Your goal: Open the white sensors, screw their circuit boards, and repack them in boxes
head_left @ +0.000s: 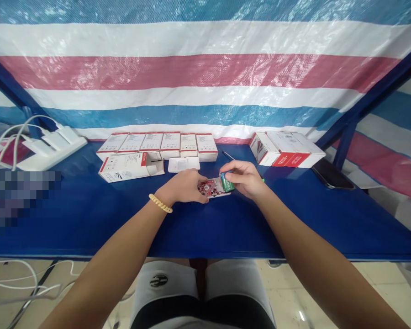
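Observation:
Near the middle of the blue table, my left hand [188,185] is closed on the left end of a small white device with a bare red circuit board [208,188]. Its thumb and fingers grip the edges, hiding that end. My right hand [245,178] pinches a green and blue 9-volt-type battery [228,182] over the device's right end. Whether the battery touches the device I cannot tell. Just behind my left hand lies a white plastic cover [184,164]. A thin screwdriver-like tool [228,156] rests behind the device.
Several white and red boxes [152,145] stand in a row at the back, with an opened box [132,167] before them. More boxes [287,150] sit back right beside a black phone [333,173]. A power strip [53,153] with white chargers is at left.

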{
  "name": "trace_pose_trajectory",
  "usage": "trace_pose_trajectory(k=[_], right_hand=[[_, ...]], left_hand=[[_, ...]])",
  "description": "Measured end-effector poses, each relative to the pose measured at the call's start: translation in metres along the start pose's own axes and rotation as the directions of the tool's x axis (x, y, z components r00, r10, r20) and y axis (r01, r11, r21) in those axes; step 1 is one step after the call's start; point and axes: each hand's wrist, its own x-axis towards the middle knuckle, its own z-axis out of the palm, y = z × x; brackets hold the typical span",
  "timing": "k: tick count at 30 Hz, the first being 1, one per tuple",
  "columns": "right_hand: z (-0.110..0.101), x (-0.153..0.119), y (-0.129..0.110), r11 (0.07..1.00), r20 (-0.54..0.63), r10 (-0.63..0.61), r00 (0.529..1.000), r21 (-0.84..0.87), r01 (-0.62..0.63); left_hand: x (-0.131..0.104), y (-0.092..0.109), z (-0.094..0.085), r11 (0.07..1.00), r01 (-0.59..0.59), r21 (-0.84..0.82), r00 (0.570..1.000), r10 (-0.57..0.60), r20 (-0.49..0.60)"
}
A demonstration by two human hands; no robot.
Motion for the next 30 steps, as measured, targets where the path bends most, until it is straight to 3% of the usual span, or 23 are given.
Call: trace_pose_trajectory(k=[6, 9, 13, 19, 23, 30], right_hand=[[0.004, 0.009, 0.007, 0.997, -0.201, -0.040, 0.979, 0.052, 0.051], [0.002, 0.011, 0.006, 0.999, -0.240, -0.039, 0.970, 0.008, 0.042], [-0.006, 0.011, 0.002, 0.979, -0.187, -0.125, 0.974, -0.185, 0.090], [-0.013, 0.010, 0.002, 0.806, 0.000, -0.236, 0.972, -0.559, 0.196], [-0.010, 0.012, 0.007, 0.684, 0.092, -0.319, 0.943, -0.667, 0.297], [-0.006, 0.010, 0.008, 0.621, 0.081, -0.360, 0.930, -0.723, 0.303]], left_hand=[[0.001, -0.002, 0.001, 0.999, -0.048, -0.015, 0.998, 0.049, 0.043], [0.000, -0.003, 0.001, 0.998, -0.042, -0.036, 0.998, 0.044, 0.046], [0.000, -0.005, 0.002, 0.999, -0.012, -0.046, 1.000, 0.012, 0.013], [0.000, -0.006, 0.003, 0.996, -0.003, -0.087, 1.000, 0.003, 0.001], [0.000, -0.005, 0.002, 0.993, -0.030, -0.113, 1.000, 0.029, -0.010], [0.003, -0.003, 0.010, 0.980, -0.155, -0.123, 0.984, 0.142, -0.111]])
